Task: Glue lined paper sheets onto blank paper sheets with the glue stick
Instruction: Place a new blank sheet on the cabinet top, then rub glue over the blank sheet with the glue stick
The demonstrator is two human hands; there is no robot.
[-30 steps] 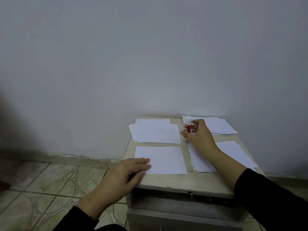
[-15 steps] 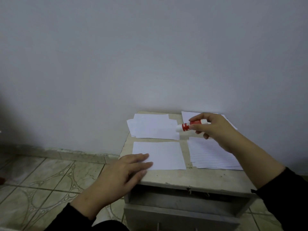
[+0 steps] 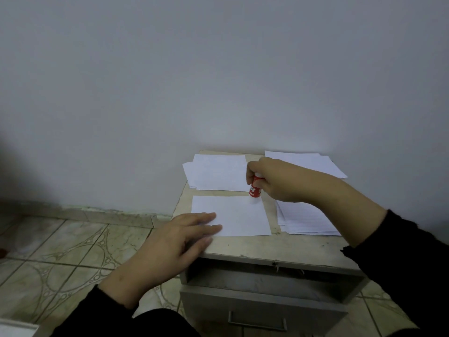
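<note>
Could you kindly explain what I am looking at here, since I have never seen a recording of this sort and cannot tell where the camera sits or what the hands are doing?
There is no machine here: a person wears a wide-angle camera on the head, so you look forward and down at their own two hands. They work at a small cabinet standing against a wall, with a drawer pulled partly open below its top. On top lie four lots of paper. The left hand rests with straight fingers on the corner of a single blank sheet at the front. The right hand holds a red glue stick pointing down, its tip at that sheet's far right corner. To the right lies a stack of lined paper; two more piles lie at the back near the wall.
</note>
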